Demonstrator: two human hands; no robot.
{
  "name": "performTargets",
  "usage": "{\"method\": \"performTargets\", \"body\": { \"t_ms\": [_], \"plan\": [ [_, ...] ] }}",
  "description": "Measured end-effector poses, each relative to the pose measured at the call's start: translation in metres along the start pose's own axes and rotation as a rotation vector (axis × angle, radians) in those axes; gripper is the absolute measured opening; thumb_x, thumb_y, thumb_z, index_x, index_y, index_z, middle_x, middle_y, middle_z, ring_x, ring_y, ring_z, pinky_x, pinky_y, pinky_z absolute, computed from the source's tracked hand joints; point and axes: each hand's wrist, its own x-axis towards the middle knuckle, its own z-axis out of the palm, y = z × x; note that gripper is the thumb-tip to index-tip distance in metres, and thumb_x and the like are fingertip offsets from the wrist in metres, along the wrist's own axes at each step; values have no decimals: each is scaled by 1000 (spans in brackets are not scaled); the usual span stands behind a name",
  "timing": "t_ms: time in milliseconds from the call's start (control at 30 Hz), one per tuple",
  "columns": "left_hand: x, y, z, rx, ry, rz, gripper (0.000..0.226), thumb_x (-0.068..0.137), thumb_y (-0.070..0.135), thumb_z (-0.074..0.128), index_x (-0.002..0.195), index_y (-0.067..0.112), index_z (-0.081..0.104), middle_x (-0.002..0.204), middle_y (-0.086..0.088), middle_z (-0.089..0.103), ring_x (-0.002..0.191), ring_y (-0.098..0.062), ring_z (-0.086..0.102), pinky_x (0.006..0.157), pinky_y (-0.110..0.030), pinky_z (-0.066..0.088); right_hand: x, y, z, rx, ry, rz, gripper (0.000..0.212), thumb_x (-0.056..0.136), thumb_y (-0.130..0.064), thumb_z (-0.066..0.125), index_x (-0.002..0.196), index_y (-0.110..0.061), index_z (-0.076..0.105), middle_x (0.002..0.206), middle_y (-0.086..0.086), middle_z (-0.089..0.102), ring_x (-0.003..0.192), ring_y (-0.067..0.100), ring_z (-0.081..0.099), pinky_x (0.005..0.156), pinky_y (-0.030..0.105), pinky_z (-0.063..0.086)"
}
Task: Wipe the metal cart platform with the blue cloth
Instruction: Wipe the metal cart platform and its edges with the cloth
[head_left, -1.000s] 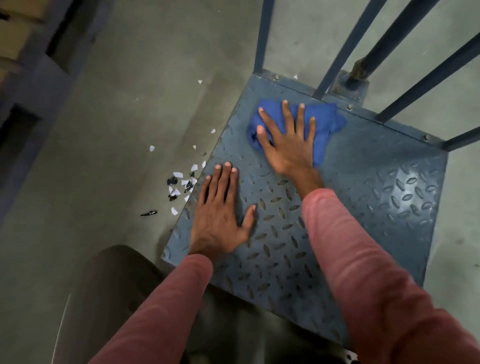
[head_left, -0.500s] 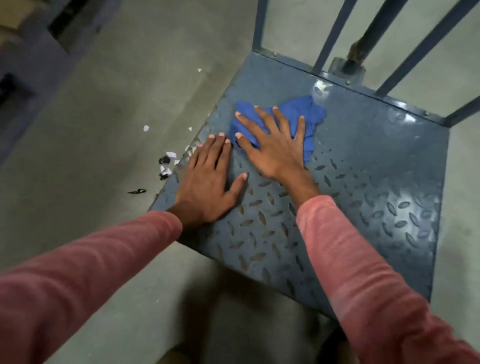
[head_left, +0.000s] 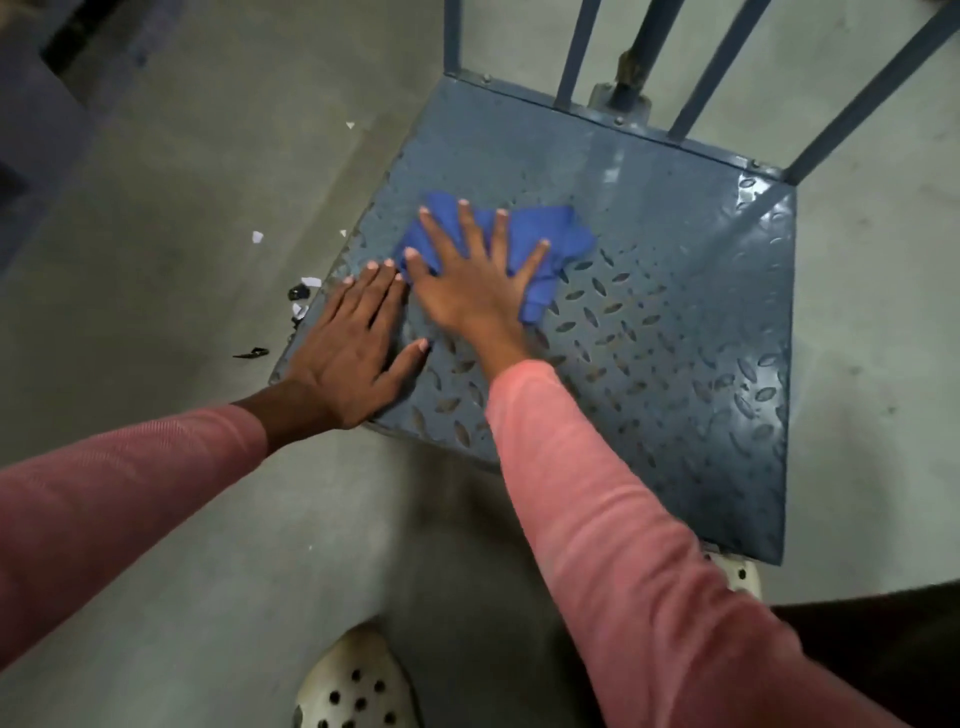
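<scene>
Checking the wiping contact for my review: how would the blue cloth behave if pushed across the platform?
The cloth looks limp: it is bunched and creased under the flat right hand, so it would probably fold rather than slide whole. The platform has raised tread, which likely drags at it.

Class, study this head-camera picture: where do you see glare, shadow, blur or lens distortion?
Head view: glare streaks the far part of the cart platform; a soft shadow lies on the floor below its near edge; the right hand on the blue cloth looks slightly blurred; the upright bars splay outward, wide-angle distortion.
</scene>
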Motion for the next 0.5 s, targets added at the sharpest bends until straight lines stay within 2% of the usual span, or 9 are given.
{"method": "performTargets", "body": {
  "t_ms": [100, 167, 267, 333, 400, 500],
  "plan": [
    [-9, 1, 2, -24, 17, -100, 93, 104, 65, 23, 164, -6, 21, 172, -27, 17, 163, -38, 14, 134, -47, 7, 4, -10, -1, -47, -73, -175, 59, 100, -74, 20, 157, -61, 9, 171, -21, 0, 159, 20, -12, 115, 71, -17],
    [-17, -2, 1, -10, 12, -82, 91, 105, 65, 21, 165, -3, 19, 174, -24, 14, 164, -35, 10, 134, -45, 3, -17, 33, -10, -24, -59, -155, 58, 98, -78, 17, 153, -66, 7, 170, -25, 0, 159, 17, -11, 118, 67, -16],
    [-24, 2, 0, 4, -8, -35, 91, 105, 67, 15, 167, 0, 14, 176, -21, 9, 165, -31, 5, 134, -43, -1, -74, 131, -20, 19, 116, 162, 55, 100, -76, 17, 153, -67, 7, 171, -21, 3, 160, 20, -6, 120, 67, -14],
    [-25, 7, 2, -22, -22, -27, 92, 105, 69, 10, 168, 2, 9, 177, -19, 3, 165, -28, -1, 133, -41, -5, -102, 162, -23, 55, 173, 385, 56, 101, -74, 18, 154, -64, 7, 173, -16, 3, 160, 24, -6, 120, 70, -11],
    [-24, 14, 4, -30, -25, 0, 93, 104, 69, 7, 168, 2, 7, 177, -19, 0, 165, -29, -3, 133, -42, -5, -107, 146, -19, 72, 169, 470, 58, 101, -72, 17, 157, -60, 7, 173, -11, -2, 159, 28, -12, 117, 73, -12],
    [-20, 25, 8, -31, -24, 38, 90, 105, 65, 9, 167, 0, 10, 176, -21, 4, 165, -31, 0, 134, -44, -3, -119, 84, 1, 60, 153, 317, 59, 101, -71, 16, 158, -58, 7, 173, -12, -5, 159, 27, -16, 115, 72, -15]
  ]
}}
